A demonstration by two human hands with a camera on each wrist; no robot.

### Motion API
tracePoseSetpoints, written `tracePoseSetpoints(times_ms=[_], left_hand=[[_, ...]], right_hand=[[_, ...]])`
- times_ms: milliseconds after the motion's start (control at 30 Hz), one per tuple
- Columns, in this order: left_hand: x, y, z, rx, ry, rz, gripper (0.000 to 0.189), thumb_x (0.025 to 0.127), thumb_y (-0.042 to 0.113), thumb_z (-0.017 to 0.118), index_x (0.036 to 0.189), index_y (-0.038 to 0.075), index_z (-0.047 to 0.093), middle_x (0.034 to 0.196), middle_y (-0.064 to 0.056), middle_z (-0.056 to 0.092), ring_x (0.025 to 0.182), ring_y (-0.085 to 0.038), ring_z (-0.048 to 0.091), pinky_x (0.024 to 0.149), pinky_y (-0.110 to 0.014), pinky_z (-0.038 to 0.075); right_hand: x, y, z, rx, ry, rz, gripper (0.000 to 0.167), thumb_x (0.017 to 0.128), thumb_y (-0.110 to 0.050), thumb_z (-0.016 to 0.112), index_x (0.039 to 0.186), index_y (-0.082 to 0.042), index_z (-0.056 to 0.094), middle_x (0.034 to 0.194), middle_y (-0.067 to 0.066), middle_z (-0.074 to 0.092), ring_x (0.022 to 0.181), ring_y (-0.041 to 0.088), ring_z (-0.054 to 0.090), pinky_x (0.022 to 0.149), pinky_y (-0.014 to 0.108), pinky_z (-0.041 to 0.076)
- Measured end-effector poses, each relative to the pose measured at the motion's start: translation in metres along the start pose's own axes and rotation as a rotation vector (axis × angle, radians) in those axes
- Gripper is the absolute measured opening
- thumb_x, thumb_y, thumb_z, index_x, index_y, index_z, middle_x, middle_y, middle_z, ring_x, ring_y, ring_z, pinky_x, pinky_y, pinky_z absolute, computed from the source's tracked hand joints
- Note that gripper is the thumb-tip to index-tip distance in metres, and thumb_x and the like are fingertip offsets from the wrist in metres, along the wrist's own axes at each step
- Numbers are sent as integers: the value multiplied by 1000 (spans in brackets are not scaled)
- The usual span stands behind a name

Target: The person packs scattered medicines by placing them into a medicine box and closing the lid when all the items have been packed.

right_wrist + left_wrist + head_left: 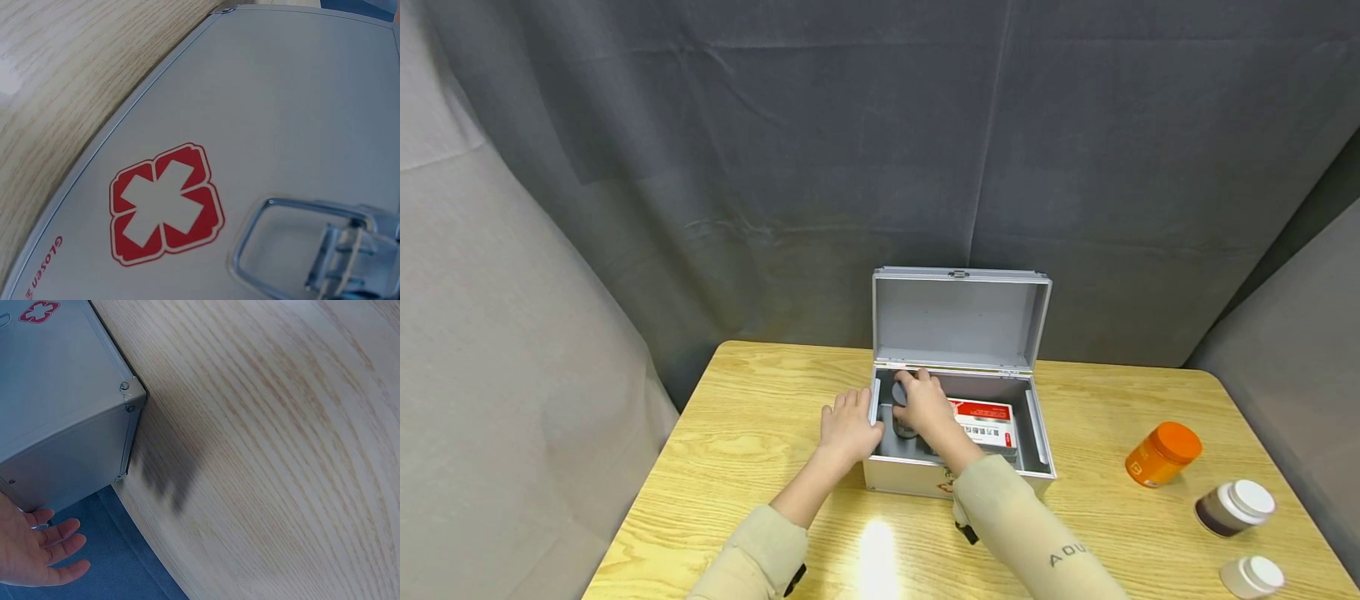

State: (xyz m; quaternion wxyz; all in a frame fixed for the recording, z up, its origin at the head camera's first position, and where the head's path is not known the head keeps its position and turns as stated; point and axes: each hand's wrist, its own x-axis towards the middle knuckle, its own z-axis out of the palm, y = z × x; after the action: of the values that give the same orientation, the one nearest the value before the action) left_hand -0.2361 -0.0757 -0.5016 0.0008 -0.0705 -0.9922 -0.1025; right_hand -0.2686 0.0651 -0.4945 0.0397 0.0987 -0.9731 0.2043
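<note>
A silver first-aid case [904,481] stands on the table with its lid [955,321] raised. Inside its left part, my right hand [927,408] reaches down and grips a small jar with a dark grey lid [900,393], partly hidden by the fingers. To the right of the jar lies a red-and-white medicine box [988,427]. My left hand [847,427] is at the case's left side, its fingers extended and the thumb by the rim. The left wrist view shows those spread fingers [61,532] beside the case's end wall. Only the case front with its red cross emblem [166,204] fills the right wrist view.
On the table's right side stand an orange jar [1163,454], a dark-and-white jar [1235,507] and a small white bottle [1252,577]. A metal latch [306,250] sticks out from the case front. Behind the wooden table [775,392] hangs a grey curtain [820,167].
</note>
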Motion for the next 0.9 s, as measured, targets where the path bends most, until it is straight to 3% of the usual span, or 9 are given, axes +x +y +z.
tracePoseSetpoints(times_ms=[500, 900], left_hand=[[0, 1, -1, -2, -4, 0, 57, 81, 37, 51, 132, 11, 42, 123, -10, 50, 115, -28, 43, 86, -47, 36], [0, 0, -1, -2, -5, 1, 55, 82, 37, 52, 129, 10, 43, 122, -11, 51, 113, -28, 44, 85, -47, 37]], right_hand=[[-2, 0, -4, -6, -24, -6, 55, 71, -25, 74, 122, -15, 54, 116, 20, 51, 99, 38, 53, 72, 47, 49], [-11, -2, -21, -63, -46, -87, 63, 73, -29, 74, 129, -17, 47, 117, 19, 51, 97, 37, 54, 71, 48, 48]])
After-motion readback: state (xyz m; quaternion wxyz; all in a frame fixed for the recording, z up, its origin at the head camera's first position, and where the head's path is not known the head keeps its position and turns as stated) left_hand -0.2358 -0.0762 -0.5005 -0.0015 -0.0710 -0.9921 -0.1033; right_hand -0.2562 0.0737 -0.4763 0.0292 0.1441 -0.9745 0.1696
